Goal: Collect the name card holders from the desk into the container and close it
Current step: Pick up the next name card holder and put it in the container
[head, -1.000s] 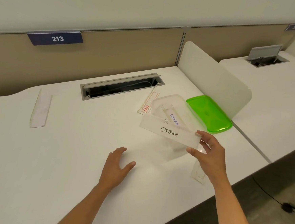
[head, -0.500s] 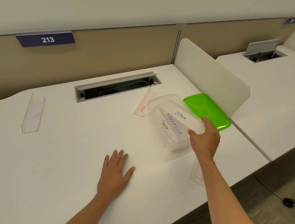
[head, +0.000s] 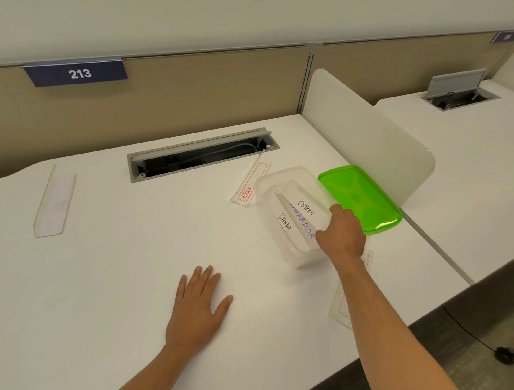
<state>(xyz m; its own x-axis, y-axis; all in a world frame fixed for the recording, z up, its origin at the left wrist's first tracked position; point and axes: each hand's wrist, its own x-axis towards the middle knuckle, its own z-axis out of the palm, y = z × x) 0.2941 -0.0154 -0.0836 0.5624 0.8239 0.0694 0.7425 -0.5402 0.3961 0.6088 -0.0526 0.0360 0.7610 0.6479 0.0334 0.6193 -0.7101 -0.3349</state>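
The right hand (head: 342,232) is reached into the clear container (head: 301,257), its fingers closed around the near end of the holder marked OSTRICH (head: 305,205), which leans inside on those marked LABRADOR (head: 304,226) and PANDA (head: 285,221). The left hand (head: 197,308) is laid flat and empty on the desk (head: 103,290). Three holders lie outside the container: one far left (head: 54,203), one just left of the container (head: 250,183), one partly hidden under the right forearm (head: 343,306). The green lid (head: 358,198) is set just right of the container. A risk is judged: holders left leaning could ride above the rim and block the lid; the near-right holder could be knocked off the desk edge by the forearm.
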